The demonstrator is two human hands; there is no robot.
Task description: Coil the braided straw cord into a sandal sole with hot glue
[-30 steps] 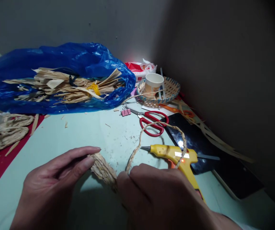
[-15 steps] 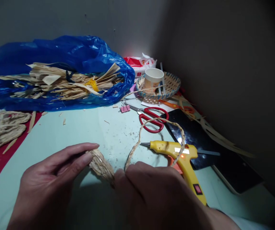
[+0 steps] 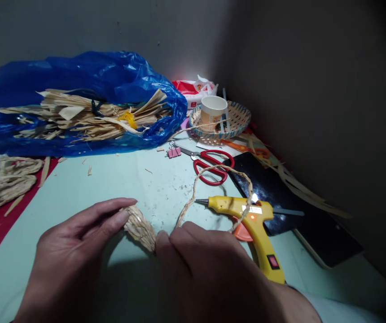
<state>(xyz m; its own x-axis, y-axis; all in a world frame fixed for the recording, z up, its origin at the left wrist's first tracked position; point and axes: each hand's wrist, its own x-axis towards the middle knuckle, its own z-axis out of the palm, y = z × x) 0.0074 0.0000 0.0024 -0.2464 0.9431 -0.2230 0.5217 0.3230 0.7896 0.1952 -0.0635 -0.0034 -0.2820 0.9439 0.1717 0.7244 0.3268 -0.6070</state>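
Observation:
Between the thumb and fingers of my left hand (image 3: 81,242) is one end of a small coiled piece of twisted straw cord (image 3: 139,229), its rows lying side by side. My right hand (image 3: 209,269) pinches the other end, and its fingertips partly hide that edge. From the right fingers a loose length of straw cord (image 3: 198,179) loops up and around, passing over the scissors' red handles and the glue gun. A yellow glue gun (image 3: 236,206) lies beside my right hand, its small orange light lit. Red-handled scissors (image 3: 213,168) lie just beyond.
A blue plastic bag (image 3: 112,67) with straw bundles (image 3: 108,114) fills the back left. A paper cup (image 3: 213,110) stands in a woven basket (image 3: 242,119). Nearby are a pink binder clip (image 3: 174,153), a dark tablet-like slab (image 3: 327,237) and braided straw (image 3: 7,184) at left.
Both hands keep their pinch on the coiled straw piece. The right hand has shifted slightly left, and the loose loop has moved a little with it. The view has shifted slightly.

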